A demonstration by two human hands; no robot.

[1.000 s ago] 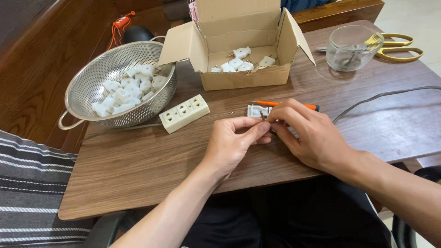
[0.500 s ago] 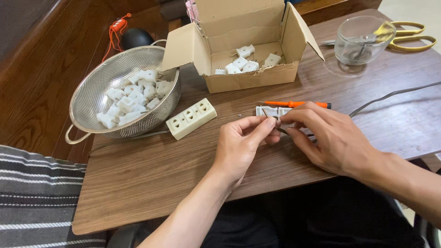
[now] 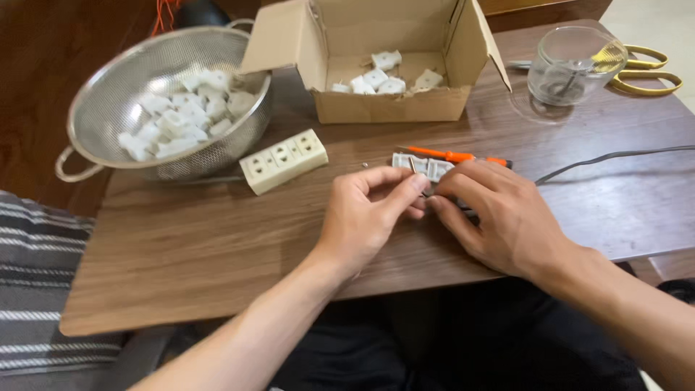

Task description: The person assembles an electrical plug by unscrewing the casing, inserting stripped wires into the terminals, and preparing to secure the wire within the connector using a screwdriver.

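Note:
My left hand and my right hand meet fingertip to fingertip at the middle of the wooden table. Both pinch a small white plastic socket part that lies partly hidden under my fingers. An orange-handled screwdriver lies just behind that part. A tiny screw sits on the table left of the part. A cream multi-socket cover lies further left, clear of both hands.
A metal colander holding several white parts stands at the back left. An open cardboard box with more white parts is at the back middle. A glass jar, yellow scissors and a grey cable are at the right.
The camera view has shifted, so the table contents sit lower and more to the right. Both hands stay together on the small white part with little movement.

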